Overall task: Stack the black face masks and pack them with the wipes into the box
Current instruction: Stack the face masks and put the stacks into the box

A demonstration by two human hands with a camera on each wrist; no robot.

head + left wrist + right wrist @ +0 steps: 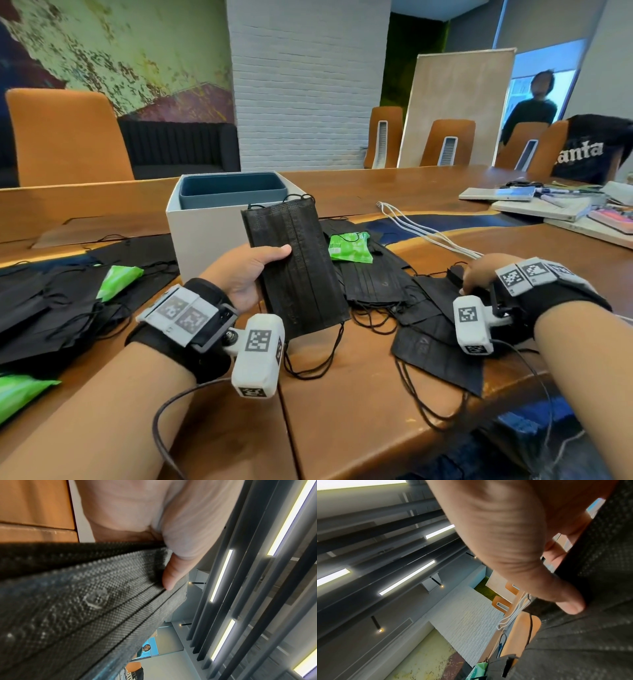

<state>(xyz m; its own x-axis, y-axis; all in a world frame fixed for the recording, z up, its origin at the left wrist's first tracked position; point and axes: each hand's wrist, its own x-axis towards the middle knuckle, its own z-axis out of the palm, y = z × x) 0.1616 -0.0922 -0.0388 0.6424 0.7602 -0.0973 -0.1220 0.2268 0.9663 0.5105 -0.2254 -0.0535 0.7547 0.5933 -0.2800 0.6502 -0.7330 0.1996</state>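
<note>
A: Where do things stand?

B: The left hand [246, 270] grips a small stack of black masks [294, 270], thumb on top and fingers underneath, tilted up off the tabletop [342, 411]. The right hand [479, 274] is down at about 3 o'clock from that stack, pinching the edge of a loose black mask [431, 291] that lies flat on the wood.

A: And the box?

B: The white box [202, 233] with its blue-grey insert [233, 188] sits at 11 o'clock from the held stack, open. One green wipes pack [349, 246] lies on the mask pile at 1 o'clock; another wipes pack [118, 279] rests on more masks [51, 315] over at 9 o'clock.

A: What might go wrong?

B: The ear loops [318, 356] dangle from the stack and trail over the pile. I'd guess one could snag a neighbouring mask and drag it along. The stack is also held from one side only, so the far edge may fan out, and lifting the loose mask by an edge could pull up the ones tangled beneath it.
</note>
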